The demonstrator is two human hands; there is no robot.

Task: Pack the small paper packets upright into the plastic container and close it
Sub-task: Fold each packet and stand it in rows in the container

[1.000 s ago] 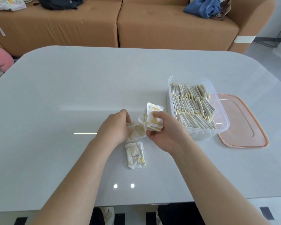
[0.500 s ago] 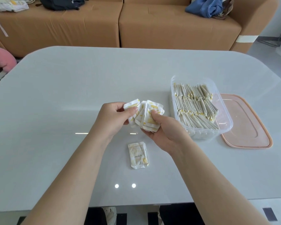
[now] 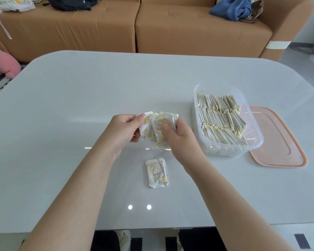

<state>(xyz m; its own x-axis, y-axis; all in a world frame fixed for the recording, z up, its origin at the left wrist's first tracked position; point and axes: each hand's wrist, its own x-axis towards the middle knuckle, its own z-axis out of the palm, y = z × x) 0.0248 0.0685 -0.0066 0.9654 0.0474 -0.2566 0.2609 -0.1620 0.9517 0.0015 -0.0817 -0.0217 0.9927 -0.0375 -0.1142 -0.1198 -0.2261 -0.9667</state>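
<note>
Above the middle of the table, my left hand (image 3: 124, 128) and my right hand (image 3: 178, 136) together hold a fanned bunch of small white-and-yellow paper packets (image 3: 158, 126). The left pinches the bunch's left side; the right thumb presses on its front. One more packet (image 3: 157, 173) lies flat on the table just below the hands. To the right stands the clear plastic container (image 3: 256, 142), open, with three rows of packets (image 3: 221, 120) standing on edge inside. Its pink lid (image 3: 277, 138) lies flat behind and right of it.
The grey table (image 3: 80, 109) has rounded corners; its near edge runs just below my forearms. Behind it is a tan sofa (image 3: 134, 28) with a black bag, blue clothes and white cloth on it. A pink soft toy (image 3: 4, 64) lies on the floor at left.
My left hand lifted packets off the table and brought them up against the bunch in my right hand. Both hands rose a little; the single packet stayed flat on the table.
</note>
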